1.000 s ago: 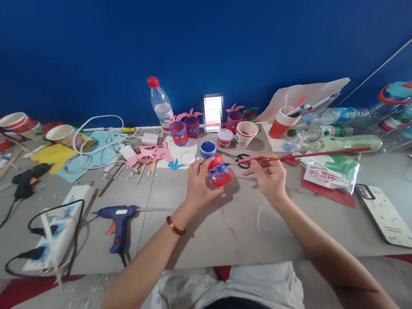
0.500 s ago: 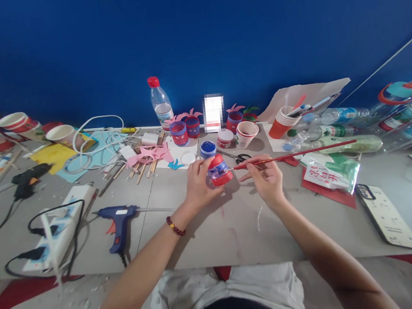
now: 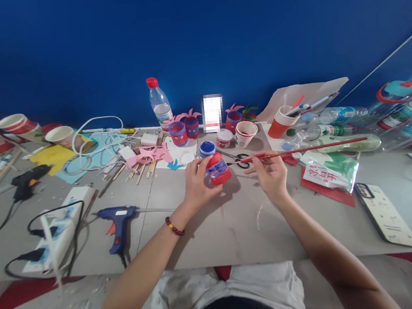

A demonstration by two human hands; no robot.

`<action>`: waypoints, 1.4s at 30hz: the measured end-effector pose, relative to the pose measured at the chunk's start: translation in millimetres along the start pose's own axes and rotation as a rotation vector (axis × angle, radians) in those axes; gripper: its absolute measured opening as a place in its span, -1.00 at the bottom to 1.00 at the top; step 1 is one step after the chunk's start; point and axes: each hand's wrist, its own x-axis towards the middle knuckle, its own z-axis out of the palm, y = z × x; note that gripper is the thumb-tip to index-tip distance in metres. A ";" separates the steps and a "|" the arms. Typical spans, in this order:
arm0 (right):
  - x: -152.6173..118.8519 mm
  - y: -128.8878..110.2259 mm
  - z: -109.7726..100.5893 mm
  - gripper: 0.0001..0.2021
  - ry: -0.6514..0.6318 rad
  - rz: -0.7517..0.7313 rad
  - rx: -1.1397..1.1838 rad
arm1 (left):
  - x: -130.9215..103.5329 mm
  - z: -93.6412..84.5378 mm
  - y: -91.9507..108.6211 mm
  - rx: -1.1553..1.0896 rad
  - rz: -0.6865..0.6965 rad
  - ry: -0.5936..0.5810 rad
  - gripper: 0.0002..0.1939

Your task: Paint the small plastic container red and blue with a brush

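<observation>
My left hand (image 3: 198, 181) grips a small cup (image 3: 217, 169) painted red at both ends with a blue-purple band round its middle, held tilted above the table. In my right hand (image 3: 270, 173) is a long red paintbrush (image 3: 310, 148), pinched near its bristle end. Its dark tip is close to the cup's right side, with a slim gap between them. Behind the cup stands an open jar of blue paint (image 3: 207, 148). Black-handled scissors (image 3: 242, 159) lie beyond the brush, partly covered by it.
Painted cups with paper fringes (image 3: 178, 134) stand at the back near a clear bottle (image 3: 160, 103). A blue glue gun (image 3: 116, 222) and a power strip (image 3: 59, 230) lie on the left. At right are a pen-filled cup (image 3: 282, 123), plastic bottles and a phone (image 3: 388, 215).
The brush has drawn back from the cup to the right along with my right hand. The cup has turned slightly in my left hand, showing more of its blue band.
</observation>
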 end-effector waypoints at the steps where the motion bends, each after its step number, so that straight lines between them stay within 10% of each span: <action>1: -0.2 -0.4 0.0 -0.82 0.016 -0.006 0.019 | 0.2 -0.4 -0.1 0.004 0.000 0.001 -0.18; 42: -19.1 -7.2 11.9 -0.81 -0.122 -0.008 0.059 | -3.1 10.6 -2.6 0.080 0.115 0.019 -0.13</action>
